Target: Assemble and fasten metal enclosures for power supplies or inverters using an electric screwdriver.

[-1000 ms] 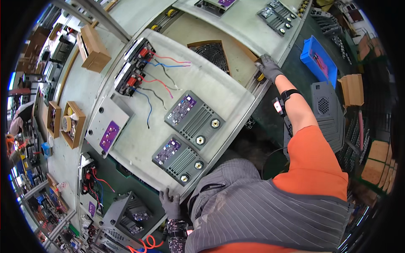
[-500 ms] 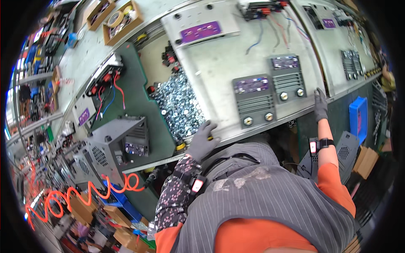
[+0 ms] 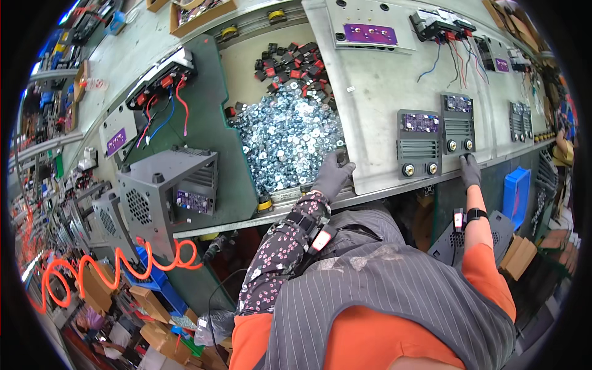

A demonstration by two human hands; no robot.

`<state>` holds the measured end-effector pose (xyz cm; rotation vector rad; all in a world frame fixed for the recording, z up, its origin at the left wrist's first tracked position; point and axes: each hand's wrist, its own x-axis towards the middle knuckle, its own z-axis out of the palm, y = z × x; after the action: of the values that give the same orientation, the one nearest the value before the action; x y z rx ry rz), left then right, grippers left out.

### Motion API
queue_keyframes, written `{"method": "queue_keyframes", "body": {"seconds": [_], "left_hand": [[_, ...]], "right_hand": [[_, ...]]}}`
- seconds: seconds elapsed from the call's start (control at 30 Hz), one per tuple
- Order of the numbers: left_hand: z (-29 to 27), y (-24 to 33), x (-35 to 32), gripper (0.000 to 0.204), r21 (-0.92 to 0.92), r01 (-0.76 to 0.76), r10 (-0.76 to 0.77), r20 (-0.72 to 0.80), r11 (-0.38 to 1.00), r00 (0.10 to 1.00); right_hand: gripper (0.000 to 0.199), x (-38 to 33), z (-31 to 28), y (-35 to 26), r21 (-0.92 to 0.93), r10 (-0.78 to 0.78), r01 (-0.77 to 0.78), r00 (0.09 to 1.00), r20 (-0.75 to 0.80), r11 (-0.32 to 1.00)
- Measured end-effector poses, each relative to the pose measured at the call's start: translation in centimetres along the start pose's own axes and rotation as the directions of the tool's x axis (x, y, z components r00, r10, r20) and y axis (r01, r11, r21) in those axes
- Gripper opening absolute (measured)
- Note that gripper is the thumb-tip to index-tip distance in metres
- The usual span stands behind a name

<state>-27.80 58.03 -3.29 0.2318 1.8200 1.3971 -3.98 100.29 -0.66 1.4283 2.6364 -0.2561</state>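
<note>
My left hand, in a grey glove, is at the near left corner of a large pale board, thumb and fingers apart against its edge. My gloved right hand has its fingers curled over the board's front edge, just below a grey vented panel. Another grey vented panel lies beside it, each with a purple circuit board and two brass-coloured round fittings. Farther back on the pale board are a metal plate with a purple circuit board and a black-and-white unit with loose wires.
Left of the board lie a heap of small shiny metal parts and black-and-red pieces. A dark green board carries a grey metal case and a wired unit. An orange coiled hose hangs at left; a blue bin is at right.
The pale board and its panels have slid right, uncovering more of the metal parts and black-and-red pieces. My left hand has moved right with its edge; my right hand's fingers have curled in.
</note>
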Motion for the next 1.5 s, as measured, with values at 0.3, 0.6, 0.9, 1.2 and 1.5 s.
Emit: {"method": "queue_keyframes", "body": {"seconds": [0.3,0.6,0.9,1.2,1.5], "left_hand": [[2.6,3.9,3.1,0.035,0.091,0.272,-0.283,0.144,0.958,0.948],[-3.7,3.4,0.2,0.023,0.123,0.356,-0.371,0.139,0.926,0.918],[-7.6,14.2,-4.4,0.031,0.893,0.206,-0.207,-0.131,0.400,0.970],[-7.8,10.2,-4.8,0.027,0.849,0.121,-0.300,0.046,0.515,0.953],[-7.5,9.0,-3.0,0.038,0.964,0.206,-0.503,-0.097,0.167,0.859]], "right_hand": [[0.035,-1.9,-1.5,-2.8,-0.021,-0.050,0.049,0.997,-0.062,0.999],[0.025,-3.2,-4.6,-4.3,0.237,-0.048,0.073,0.993,-0.110,0.969],[0.034,2.3,-5.5,0.1,0.134,0.254,-0.223,0.917,-0.306,0.966],[0.044,1.2,-4.9,-4.5,0.097,0.197,-0.196,0.980,-0.002,0.976],[0.052,5.0,-5.5,-3.4,0.169,0.105,-0.144,0.970,0.220,0.975]]}}
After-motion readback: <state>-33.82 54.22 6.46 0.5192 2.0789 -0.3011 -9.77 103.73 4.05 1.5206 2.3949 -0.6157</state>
